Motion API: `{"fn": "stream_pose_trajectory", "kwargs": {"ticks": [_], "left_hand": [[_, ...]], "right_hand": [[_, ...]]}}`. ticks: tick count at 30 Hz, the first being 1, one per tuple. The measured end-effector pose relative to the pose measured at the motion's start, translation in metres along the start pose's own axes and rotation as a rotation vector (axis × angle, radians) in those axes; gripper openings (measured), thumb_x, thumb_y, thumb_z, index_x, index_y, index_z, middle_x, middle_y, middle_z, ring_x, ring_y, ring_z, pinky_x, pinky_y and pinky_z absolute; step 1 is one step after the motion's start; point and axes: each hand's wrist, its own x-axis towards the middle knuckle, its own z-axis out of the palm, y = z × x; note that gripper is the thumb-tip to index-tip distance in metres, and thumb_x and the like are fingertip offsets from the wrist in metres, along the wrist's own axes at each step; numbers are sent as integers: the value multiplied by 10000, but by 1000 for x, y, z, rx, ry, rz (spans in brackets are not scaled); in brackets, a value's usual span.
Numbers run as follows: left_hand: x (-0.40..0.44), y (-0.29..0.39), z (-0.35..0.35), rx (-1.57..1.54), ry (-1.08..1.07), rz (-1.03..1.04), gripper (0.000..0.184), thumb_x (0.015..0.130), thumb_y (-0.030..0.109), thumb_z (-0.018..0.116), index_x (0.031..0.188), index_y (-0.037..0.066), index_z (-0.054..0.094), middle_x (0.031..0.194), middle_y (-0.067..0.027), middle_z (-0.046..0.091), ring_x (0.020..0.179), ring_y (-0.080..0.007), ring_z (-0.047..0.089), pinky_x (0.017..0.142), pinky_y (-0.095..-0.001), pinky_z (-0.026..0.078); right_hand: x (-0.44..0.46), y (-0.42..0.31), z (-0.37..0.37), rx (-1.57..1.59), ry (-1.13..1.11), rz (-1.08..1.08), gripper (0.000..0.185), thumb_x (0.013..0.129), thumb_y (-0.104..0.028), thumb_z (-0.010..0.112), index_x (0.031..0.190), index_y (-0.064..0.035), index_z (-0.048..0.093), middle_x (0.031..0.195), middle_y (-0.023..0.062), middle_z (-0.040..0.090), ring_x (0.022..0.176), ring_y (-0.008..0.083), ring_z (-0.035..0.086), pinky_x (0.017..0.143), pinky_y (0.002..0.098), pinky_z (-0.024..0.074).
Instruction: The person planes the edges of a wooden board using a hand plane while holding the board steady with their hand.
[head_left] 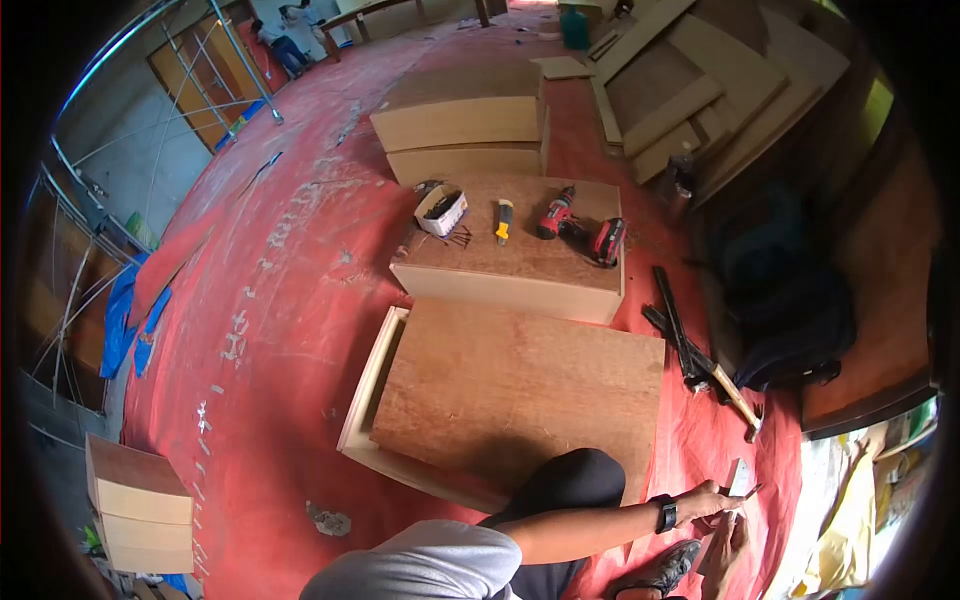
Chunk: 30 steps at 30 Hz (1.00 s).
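My left hand, with a black watch on the wrist, is reached out to the right, its fingers closed around something small. A thin dark piece sticks out by its fingertips. Just below, my right hand is closed close against it. A pale flat piece shows above the hands; its kind and which hand grips it cannot be made out. My knee rests by the wooden box, whose brown plywood panel lies offset, leaving a gap along the left side.
Another box carries a carton of screws, a yellow-and-grey tool, a red drill and a battery. A hammer lies right. Behind are stacked boxes, wooden panels and scaffolding.
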Motion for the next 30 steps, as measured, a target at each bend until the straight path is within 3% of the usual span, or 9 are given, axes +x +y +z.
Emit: {"fn": "stream_pose_trajectory", "kwargs": {"ticks": [3,6,10,17,20,23,25,27,30], "left_hand": [[-1,0,-10,91,163,36,423,964,436,740,1025,23,674,733,-5,597,644,-99,559,543,-317,432],[-5,9,-13,53,192,89,511,976,422,734,1214,-19,631,894,-54,641,730,-126,594,610,-318,492],[0,11,-21,70,248,92,573,977,410,739,1307,-38,604,1019,-96,692,879,-160,647,731,-340,539],[15,3,-36,210,153,214,418,990,297,730,1217,-42,638,1098,-150,726,961,-190,688,822,-366,552],[6,12,-34,430,231,265,393,965,214,724,1233,-47,604,1100,-194,715,979,-272,711,825,-417,557],[10,-5,-32,928,482,475,456,928,149,713,1304,-53,552,1124,-233,679,995,-378,695,824,-478,550],[17,-19,-34,1092,593,546,518,920,143,692,1360,-57,505,1137,-245,644,977,-429,666,824,-512,541],[14,-18,-38,1267,701,584,522,927,154,686,1365,-64,504,1150,-256,639,982,-432,661,834,-513,541],[4,1,-38,989,583,419,438,942,235,696,1231,-54,541,1092,-262,656,920,-429,680,775,-523,552]], "right_hand": [[-1,-16,12,-127,-28,26,260,1069,-235,628,1012,15,671,809,-1,622,707,59,541,596,245,402],[-6,-39,37,-104,40,-19,302,1043,-211,658,893,46,709,717,-7,614,656,59,542,575,253,401],[9,-37,33,-146,-45,-10,256,998,-216,719,922,27,699,742,-7,642,615,37,496,552,229,361],[20,-26,33,10,-154,143,155,992,-159,719,942,-30,649,739,-33,614,604,32,518,545,216,387],[21,-18,35,-20,-148,83,151,934,-115,757,964,-15,647,710,25,628,586,114,565,555,276,451],[40,50,-9,-769,-252,-259,230,847,-94,796,974,7,634,783,135,673,669,273,648,658,382,551],[34,90,-33,-1169,-468,-246,584,773,-99,825,1298,35,606,1141,283,682,1047,432,673,908,489,561],[25,81,-22,-1123,-390,-484,668,858,-145,809,1445,17,532,1227,259,683,1064,350,697,854,430,574],[27,14,21,-24,-255,64,569,975,-211,742,1453,11,527,1270,172,686,1037,220,700,797,338,578]]}}
